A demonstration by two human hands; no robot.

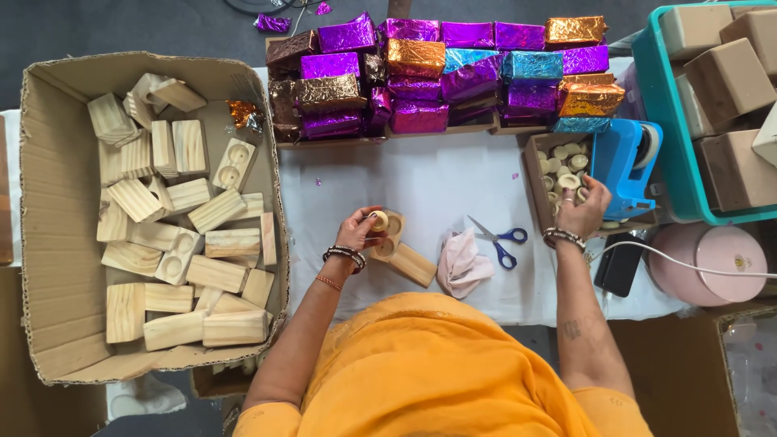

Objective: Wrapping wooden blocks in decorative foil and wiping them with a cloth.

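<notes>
**One head camera, looking straight down**

A single head-worn view looks almost vertically down over the person's orange-clad shoulders onto the white-covered table [429, 174]. It sits fairly high, taking in both side boxes; no second view overlaps.

Bright even overhead light, sharp, foil glare.

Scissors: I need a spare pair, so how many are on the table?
1: blue-handled scissors on the white table, between the pink cloth and right hand.

A white-covered table [429, 174] stands on a dark grey floor [121, 28] (evenly lit, no strong shadows).
</notes>
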